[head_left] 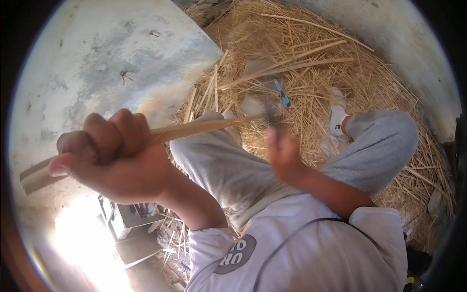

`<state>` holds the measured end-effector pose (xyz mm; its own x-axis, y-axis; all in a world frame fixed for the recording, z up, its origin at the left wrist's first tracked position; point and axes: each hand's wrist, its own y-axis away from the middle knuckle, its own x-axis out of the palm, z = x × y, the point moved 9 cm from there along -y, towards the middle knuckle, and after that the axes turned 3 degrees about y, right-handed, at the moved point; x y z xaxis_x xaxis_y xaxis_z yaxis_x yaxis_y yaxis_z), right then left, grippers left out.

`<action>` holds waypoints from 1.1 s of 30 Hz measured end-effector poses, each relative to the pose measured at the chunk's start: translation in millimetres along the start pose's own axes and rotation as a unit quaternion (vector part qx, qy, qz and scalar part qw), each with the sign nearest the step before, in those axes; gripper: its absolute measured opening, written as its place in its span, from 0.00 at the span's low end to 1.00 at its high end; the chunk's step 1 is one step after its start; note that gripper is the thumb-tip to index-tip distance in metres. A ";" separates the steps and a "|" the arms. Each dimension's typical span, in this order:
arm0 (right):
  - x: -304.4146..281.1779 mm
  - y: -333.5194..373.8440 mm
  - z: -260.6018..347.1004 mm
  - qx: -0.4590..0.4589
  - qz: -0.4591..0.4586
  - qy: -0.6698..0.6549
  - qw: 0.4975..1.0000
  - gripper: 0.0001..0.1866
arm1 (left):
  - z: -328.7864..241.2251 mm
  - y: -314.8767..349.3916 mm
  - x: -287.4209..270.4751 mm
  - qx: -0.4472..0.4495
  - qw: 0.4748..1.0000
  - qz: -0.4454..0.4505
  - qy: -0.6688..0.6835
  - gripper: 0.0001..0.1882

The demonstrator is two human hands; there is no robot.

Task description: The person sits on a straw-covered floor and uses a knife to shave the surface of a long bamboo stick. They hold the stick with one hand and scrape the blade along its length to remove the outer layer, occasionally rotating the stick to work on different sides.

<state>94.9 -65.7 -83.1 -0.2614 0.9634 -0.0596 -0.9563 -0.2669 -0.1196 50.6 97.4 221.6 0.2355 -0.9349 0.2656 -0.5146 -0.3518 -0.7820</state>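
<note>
Bamboo strip (194, 130) clenched in left hand (109, 155), extends rightward beyond grip.

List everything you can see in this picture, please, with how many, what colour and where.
long flat tan bamboo strip: one, pale tan, across the middle, gripped at its left end
dark blurred tool with a blue part: one, at the strip's far end
heap of thin straw-coloured splints: many, covering the floor ahead
grey concrete wall: one, upper left
small metal-framed box: one, pale, lower left
white sock: one, on the right foot
grey trousers: one pair, bent knees
white shirt: one, bottom
left hand: fist around the strip
right hand: blurred, holding the tool
</note>
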 end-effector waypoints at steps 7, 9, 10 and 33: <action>-9.1 -23.8 57.6 0.041 0.092 0.071 0.992 0.15 | 14.7 -20.7 -34.2 -0.011 1.000 0.009 0.009 0.26; -29.1 -33.9 89.9 -0.017 0.011 0.032 0.999 0.15 | 17.0 -21.5 -32.0 -0.026 0.999 0.018 0.039 0.25; -40.1 -36.8 100.9 -0.047 -0.043 0.017 0.998 0.15 | 17.8 -21.7 -29.4 -0.028 0.998 0.028 0.048 0.25; 6.8 -6.0 20.9 0.329 0.150 -0.178 0.915 0.22 | 58.4 -56.8 -5.4 -0.059 0.996 0.064 0.032 0.25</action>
<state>96.1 -56.9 -62.1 -0.4401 0.8276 0.3484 -0.6757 -0.5608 0.4785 126.7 125.1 231.6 0.1096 -0.9724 0.2059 -0.6310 -0.2282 -0.7415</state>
